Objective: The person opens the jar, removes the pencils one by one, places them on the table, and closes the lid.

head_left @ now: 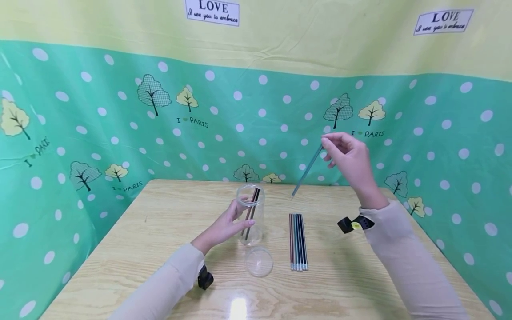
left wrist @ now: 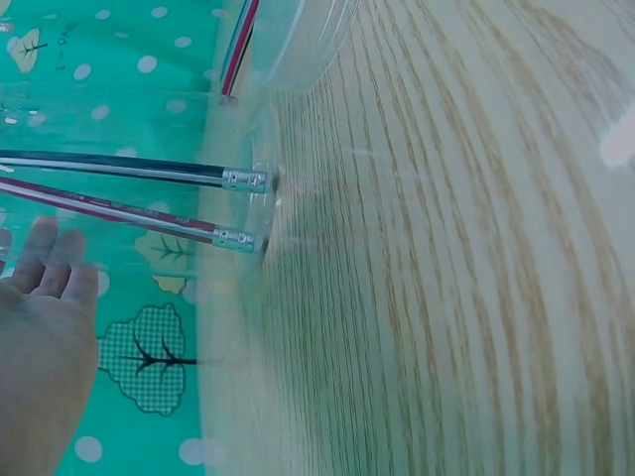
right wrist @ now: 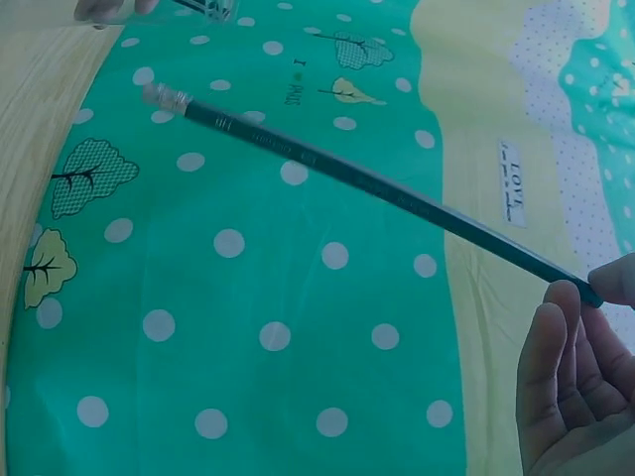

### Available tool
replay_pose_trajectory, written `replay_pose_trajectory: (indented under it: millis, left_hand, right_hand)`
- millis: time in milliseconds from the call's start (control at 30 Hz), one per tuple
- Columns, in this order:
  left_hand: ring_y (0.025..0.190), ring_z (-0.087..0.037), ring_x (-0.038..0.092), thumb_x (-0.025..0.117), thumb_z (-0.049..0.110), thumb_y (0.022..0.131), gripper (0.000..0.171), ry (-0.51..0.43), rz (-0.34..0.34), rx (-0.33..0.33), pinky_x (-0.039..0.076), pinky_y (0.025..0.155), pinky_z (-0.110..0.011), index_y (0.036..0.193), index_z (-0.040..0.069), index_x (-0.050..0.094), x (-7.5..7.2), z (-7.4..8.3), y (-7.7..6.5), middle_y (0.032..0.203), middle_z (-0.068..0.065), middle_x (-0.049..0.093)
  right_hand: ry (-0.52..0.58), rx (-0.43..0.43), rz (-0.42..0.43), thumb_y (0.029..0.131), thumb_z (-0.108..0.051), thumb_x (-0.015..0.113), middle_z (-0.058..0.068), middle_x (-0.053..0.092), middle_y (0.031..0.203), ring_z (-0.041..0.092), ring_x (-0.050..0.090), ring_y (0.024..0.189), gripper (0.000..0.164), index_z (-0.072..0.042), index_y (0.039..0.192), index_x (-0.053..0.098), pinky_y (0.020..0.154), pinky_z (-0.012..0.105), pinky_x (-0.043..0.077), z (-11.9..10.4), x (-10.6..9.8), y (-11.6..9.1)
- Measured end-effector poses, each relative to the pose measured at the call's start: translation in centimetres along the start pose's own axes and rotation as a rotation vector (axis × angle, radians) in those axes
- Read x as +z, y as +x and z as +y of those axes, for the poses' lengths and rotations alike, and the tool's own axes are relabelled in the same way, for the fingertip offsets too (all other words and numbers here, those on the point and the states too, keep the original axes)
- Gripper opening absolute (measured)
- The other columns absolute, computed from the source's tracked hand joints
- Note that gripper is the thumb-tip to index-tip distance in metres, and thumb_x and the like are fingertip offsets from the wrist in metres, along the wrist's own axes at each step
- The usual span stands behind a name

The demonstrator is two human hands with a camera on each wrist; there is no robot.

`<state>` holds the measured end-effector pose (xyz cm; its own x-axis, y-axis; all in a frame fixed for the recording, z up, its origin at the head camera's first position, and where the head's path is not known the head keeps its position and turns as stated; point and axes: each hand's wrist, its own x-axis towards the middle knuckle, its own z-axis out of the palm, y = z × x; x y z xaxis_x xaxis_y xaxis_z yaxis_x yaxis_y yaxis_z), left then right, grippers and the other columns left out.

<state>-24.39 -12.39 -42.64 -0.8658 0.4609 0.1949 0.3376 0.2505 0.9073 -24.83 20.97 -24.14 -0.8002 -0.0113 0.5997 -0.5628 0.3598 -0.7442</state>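
Observation:
A tall clear jar (head_left: 260, 218) stands upright on the table, and my left hand (head_left: 226, 226) grips it from the left side. Inside it lean a black pencil (left wrist: 129, 164) and a red pencil (left wrist: 119, 210), their metal eraser ends at the jar's bottom. Raised to the right of the jar, my right hand (head_left: 353, 164) pinches a dark green pencil (head_left: 307, 171) by its tip between thumb and fingers. This pencil slants down to the left, eraser end (right wrist: 167, 97) lowest. Part of the left fingers shows through the jar wall.
Several pencils (head_left: 298, 242) lie side by side on the table (head_left: 172, 213), right of the jar. A round clear lid (head_left: 259, 262) lies in front of the jar. Behind the table hangs a green and yellow dotted curtain (head_left: 272, 120).

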Motion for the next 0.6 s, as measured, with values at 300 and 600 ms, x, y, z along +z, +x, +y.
replay_pose_trajectory:
  millis: [300,600]
  left_hand:
    - [0.146,-0.038,0.027,0.069,0.026,0.097,0.080,0.000,0.004,-0.005,0.019,0.117,-0.057,0.158,0.011,0.019,0.0,0.1,-0.1,0.157,-0.019,0.034]
    - [0.146,-0.039,0.026,0.068,0.028,0.097,0.079,0.002,0.000,-0.011,0.021,0.117,-0.057,0.158,0.013,0.019,0.0,0.2,-0.2,0.158,-0.019,0.032]
  right_hand:
    - [-0.001,0.061,-0.041,0.097,-0.037,0.068,0.009,0.069,0.093,0.020,0.063,0.069,0.036,-0.007,0.118,0.067,0.058,0.028,0.057,1.3,0.0,0.0]
    - [0.014,0.141,-0.089,0.097,-0.036,0.068,0.010,0.071,0.100,0.019,0.063,0.069,0.037,-0.008,0.120,0.063,0.060,0.031,0.058,3.0,0.0,0.2]
